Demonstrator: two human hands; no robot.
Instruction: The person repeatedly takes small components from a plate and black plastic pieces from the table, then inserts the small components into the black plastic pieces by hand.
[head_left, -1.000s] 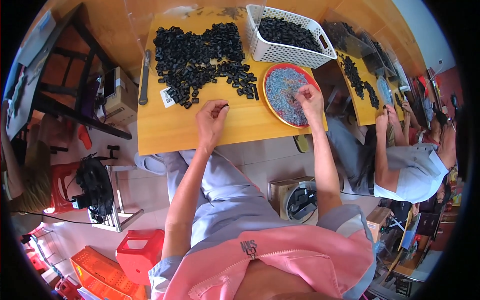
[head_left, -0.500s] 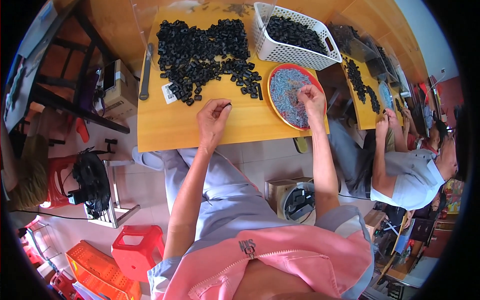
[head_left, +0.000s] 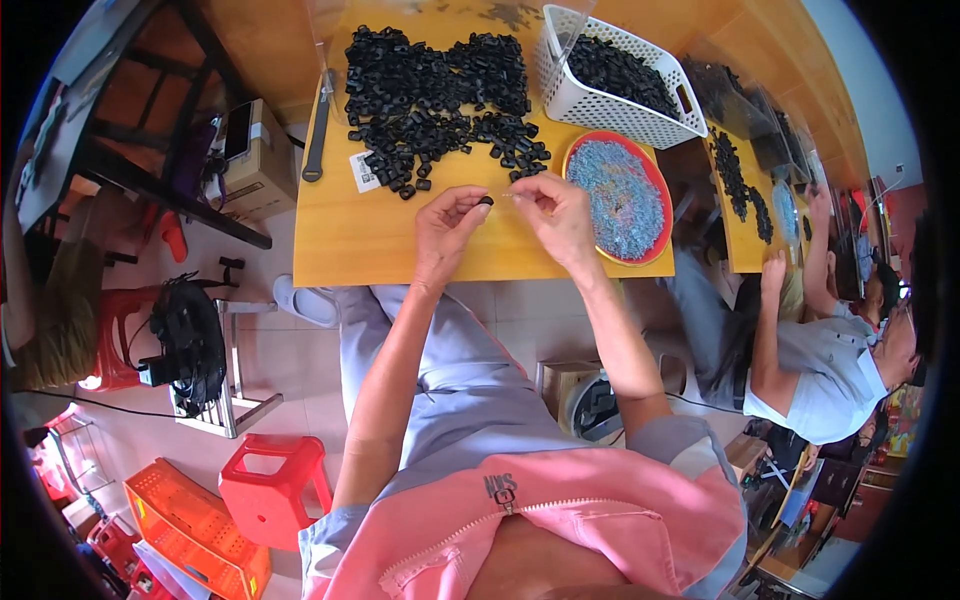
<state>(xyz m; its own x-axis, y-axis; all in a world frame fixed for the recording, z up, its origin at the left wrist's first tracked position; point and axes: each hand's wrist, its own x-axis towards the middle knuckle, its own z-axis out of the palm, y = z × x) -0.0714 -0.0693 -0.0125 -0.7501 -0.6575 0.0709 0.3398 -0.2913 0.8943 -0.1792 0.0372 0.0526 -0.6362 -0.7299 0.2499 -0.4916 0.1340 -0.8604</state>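
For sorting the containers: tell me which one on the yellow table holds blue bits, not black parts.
The round red tray beside the right hand; the white basket holds black parts.

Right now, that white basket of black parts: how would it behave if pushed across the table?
The white basket is heaped with black parts, so probably heavy for its size. Its flat base on the smooth yellow table suggests sliding, not tipping. The perforated plastic walls may flex slightly.

Person is wearing a pink zip-up top with short light blue-grey sleeves showing at the shoulders, small dark logo near the zipper. Light blue-grey trousers. Forearms, left hand and right hand are showing bare, no gloves.
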